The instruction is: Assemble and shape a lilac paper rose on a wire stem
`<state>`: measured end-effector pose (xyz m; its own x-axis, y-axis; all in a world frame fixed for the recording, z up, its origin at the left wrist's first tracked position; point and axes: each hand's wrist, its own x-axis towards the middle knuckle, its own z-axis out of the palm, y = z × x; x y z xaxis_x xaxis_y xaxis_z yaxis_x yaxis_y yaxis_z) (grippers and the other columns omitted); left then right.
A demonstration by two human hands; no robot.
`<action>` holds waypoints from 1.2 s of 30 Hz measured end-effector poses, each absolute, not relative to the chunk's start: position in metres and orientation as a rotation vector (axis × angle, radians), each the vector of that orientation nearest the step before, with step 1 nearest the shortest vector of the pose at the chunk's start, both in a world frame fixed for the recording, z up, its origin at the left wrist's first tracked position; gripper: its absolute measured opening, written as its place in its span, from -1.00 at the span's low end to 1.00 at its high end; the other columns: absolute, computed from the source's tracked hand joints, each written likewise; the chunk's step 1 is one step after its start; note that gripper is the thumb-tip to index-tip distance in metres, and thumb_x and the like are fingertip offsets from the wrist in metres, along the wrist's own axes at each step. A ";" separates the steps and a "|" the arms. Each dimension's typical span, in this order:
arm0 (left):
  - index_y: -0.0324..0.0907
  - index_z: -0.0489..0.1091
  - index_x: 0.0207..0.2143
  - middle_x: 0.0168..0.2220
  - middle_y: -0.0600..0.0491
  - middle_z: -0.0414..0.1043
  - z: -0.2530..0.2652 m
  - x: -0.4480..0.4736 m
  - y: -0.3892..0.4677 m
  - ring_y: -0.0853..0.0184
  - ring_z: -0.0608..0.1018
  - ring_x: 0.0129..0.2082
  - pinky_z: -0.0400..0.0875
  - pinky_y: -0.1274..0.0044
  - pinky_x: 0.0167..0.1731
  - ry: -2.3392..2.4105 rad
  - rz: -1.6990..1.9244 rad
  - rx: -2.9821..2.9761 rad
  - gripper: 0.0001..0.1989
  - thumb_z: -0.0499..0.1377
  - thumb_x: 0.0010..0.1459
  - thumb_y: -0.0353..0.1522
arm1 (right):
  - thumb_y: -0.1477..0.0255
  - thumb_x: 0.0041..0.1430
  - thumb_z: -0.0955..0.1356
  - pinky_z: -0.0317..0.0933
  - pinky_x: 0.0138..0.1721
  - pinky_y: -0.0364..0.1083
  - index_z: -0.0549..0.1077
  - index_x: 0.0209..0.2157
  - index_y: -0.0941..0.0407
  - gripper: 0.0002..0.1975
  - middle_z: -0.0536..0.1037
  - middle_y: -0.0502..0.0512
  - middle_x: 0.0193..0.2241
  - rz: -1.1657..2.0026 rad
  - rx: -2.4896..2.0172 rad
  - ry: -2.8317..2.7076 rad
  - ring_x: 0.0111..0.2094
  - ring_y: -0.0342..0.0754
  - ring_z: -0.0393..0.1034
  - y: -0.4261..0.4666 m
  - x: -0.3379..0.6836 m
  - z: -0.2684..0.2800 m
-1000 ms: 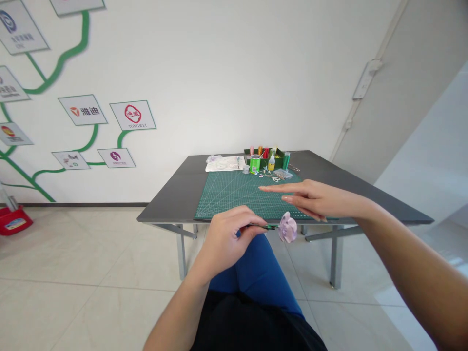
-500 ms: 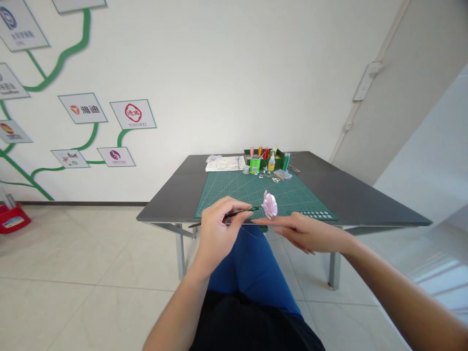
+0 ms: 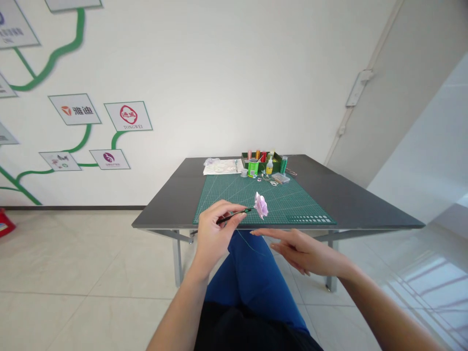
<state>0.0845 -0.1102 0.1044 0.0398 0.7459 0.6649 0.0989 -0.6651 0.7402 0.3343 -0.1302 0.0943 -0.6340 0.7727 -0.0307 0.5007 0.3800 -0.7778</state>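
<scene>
My left hand (image 3: 219, 229) pinches a dark, slim stem-like piece with green at its upper end, its other end poking out behind the hand. At its tip is a pale lilac artificial flower (image 3: 261, 205), held over the table's front edge. A thin green thread (image 3: 252, 247) hangs below the left fingers, over my blue trousers. My right hand (image 3: 298, 248) is below and to the right of the flower, apart from it, index finger stretched out and the others loosely bent. I see nothing in it; whether it touches the fine thread is unclear.
A green cutting mat (image 3: 234, 195) covers the middle of the dark table (image 3: 164, 200). Toward the back are white sheets (image 3: 223, 166), a green can (image 3: 253, 168), a glue bottle (image 3: 269, 166), a box of thread spools (image 3: 278, 161), scissors (image 3: 274, 183) and a clear case (image 3: 281, 178).
My right hand has dropped lower, away from the flower. The flower has shifted slightly left with my left hand, and more of the thread shows. The view has also moved a little.
</scene>
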 end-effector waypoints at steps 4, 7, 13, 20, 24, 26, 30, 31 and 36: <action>-0.12 0.71 -0.31 -0.41 0.04 0.53 0.098 0.077 -0.102 0.41 0.44 -0.45 0.24 0.57 -0.48 0.848 1.698 1.701 -0.94 0.39 0.18 -0.40 | 0.22 0.55 0.20 0.08 -0.63 -0.27 0.29 0.45 0.15 -0.43 0.27 -0.18 -0.74 1.236 -1.110 -2.093 -0.73 -0.22 0.11 -0.127 0.326 0.077; -0.12 0.71 -0.31 -0.44 0.07 0.46 0.090 0.070 -0.095 0.43 0.40 -0.47 0.23 0.58 -0.48 0.830 1.715 1.591 -0.94 0.40 0.15 -0.40 | 0.14 0.52 0.26 0.04 -0.67 -0.26 0.22 0.47 0.16 -0.35 0.30 -0.19 -0.75 1.417 -0.975 -1.848 -0.76 -0.23 0.07 -0.121 0.319 0.053; -0.13 0.71 -0.32 -0.46 0.11 0.42 0.077 0.050 -0.079 0.51 0.34 -0.54 0.24 0.63 -0.53 0.757 1.741 1.393 -0.94 0.44 0.10 -0.38 | 0.13 0.40 0.41 -0.05 -0.70 -0.25 0.25 0.44 0.18 -0.27 0.25 -0.24 -0.80 1.672 -0.743 -1.309 -0.81 -0.25 -0.03 -0.112 0.298 0.009; -0.14 0.71 -0.33 -0.48 0.12 0.40 0.079 0.020 -0.069 0.51 0.36 -0.54 0.27 0.64 -0.53 0.744 1.772 1.363 -0.94 0.45 0.07 -0.39 | 0.26 0.36 0.46 -0.11 -0.67 -0.24 0.53 0.15 0.15 -0.59 0.23 -0.22 -0.82 1.530 -0.724 -1.056 -0.79 -0.28 -0.08 -0.103 0.267 -0.003; -0.14 0.70 -0.33 -0.44 0.09 0.43 0.071 -0.002 -0.065 0.50 0.35 -0.52 0.24 0.62 -0.53 0.776 1.780 1.377 -0.94 0.43 0.10 -0.38 | 0.24 0.31 0.49 -0.11 -0.67 -0.23 0.54 0.12 0.18 -0.56 0.22 -0.22 -0.82 1.397 -0.839 -1.025 -0.77 -0.28 -0.09 -0.096 0.262 -0.004; -0.14 0.70 -0.33 -0.45 0.09 0.42 0.065 -0.013 -0.063 0.49 0.34 -0.52 0.23 0.62 -0.52 0.791 1.780 1.376 -0.95 0.42 0.10 -0.38 | 0.20 0.31 0.49 -0.09 -0.67 -0.23 0.51 0.14 0.20 -0.51 0.25 -0.20 -0.81 1.328 -0.944 -1.062 -0.77 -0.26 -0.04 -0.093 0.262 -0.003; -0.14 0.70 -0.32 -0.44 0.08 0.40 0.061 -0.027 -0.052 0.46 0.34 -0.51 0.23 0.59 -0.52 0.789 1.733 1.392 -0.94 0.40 0.13 -0.37 | 0.07 0.27 0.48 -0.12 -0.70 -0.23 0.45 0.19 0.23 -0.35 0.40 -0.11 -0.73 1.170 -1.206 -1.207 -0.75 -0.21 0.11 -0.082 0.265 0.009; -0.14 0.70 -0.32 -0.44 0.08 0.40 0.061 -0.029 -0.048 0.46 0.34 -0.51 0.23 0.59 -0.52 0.784 1.717 1.397 -0.93 0.40 0.14 -0.36 | 0.03 0.24 0.48 -0.12 -0.71 -0.23 0.44 0.20 0.23 -0.31 0.44 -0.08 -0.70 1.125 -1.262 -1.233 -0.74 -0.20 0.14 -0.078 0.267 0.013; -0.15 0.70 -0.34 -0.49 0.10 0.36 0.071 -0.029 -0.022 0.46 0.33 -0.54 0.19 0.58 -0.54 0.745 1.672 1.433 -0.92 0.40 0.14 -0.34 | -0.03 0.04 0.48 0.06 -0.74 -0.13 0.50 0.12 0.17 -0.26 0.67 0.15 -0.46 0.749 -1.593 -1.313 -0.70 -0.05 0.39 -0.054 0.284 0.034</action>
